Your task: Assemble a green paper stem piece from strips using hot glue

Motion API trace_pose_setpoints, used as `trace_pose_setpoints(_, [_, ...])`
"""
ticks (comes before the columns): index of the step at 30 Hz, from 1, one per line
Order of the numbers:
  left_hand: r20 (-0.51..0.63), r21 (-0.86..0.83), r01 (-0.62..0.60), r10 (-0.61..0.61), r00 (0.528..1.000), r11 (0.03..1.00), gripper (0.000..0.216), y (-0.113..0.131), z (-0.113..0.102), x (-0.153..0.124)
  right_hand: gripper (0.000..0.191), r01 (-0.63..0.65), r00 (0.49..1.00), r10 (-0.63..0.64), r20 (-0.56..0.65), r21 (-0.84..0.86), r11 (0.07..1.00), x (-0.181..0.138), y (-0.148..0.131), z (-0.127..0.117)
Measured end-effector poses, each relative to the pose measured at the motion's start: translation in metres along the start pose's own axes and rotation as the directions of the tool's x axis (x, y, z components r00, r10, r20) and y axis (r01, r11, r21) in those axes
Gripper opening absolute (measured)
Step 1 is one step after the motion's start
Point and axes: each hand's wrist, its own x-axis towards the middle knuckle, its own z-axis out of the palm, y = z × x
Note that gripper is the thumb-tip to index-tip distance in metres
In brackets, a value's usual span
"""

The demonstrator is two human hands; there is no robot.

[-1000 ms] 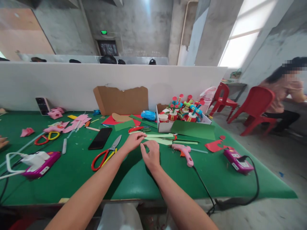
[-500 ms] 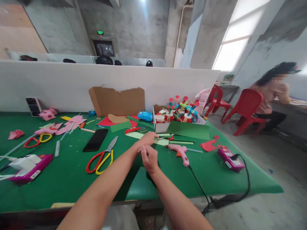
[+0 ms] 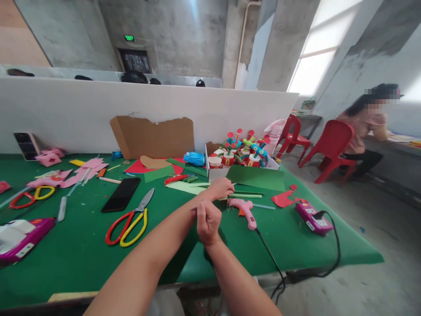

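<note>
Left hand [image 3: 222, 188]: you are holding it beside the glue gun [image 3: 246, 208] (grip hidden, cannot tell).
Right hand [image 3: 208, 223]: you are curling its fingers in.
Glue gun: it is lying on the counter [image 3: 296, 239].

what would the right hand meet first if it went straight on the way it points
Probably the left forearm, just ahead of the right hand; depth is unclear, so they may be touching.

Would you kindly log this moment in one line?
left hand: near green strips, glue gun; grip unclear | right hand: curled, by left forearm | scissors: on table
</note>
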Motion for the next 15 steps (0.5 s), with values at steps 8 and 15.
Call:
trace_pose_setpoints(8, [0.121, 0.208, -0.084, 0.06, 0.991, 0.975, 0.011, 0.008, 0.008, 0.026, 0.049, -0.052, 0.993, 0.057, -0.103, 0.052, 0.997, 0.001, 0.0, -0.001])
trace_pose_setpoints(15, [0.098, 0.11, -0.009, -0.002, 0.995, 0.994, 0.017, 0.008, 0.009, 0.036, 0.052, -0.124, 0.984, 0.132, -0.116, 0.074, 0.989, 0.002, 0.002, 0.001])
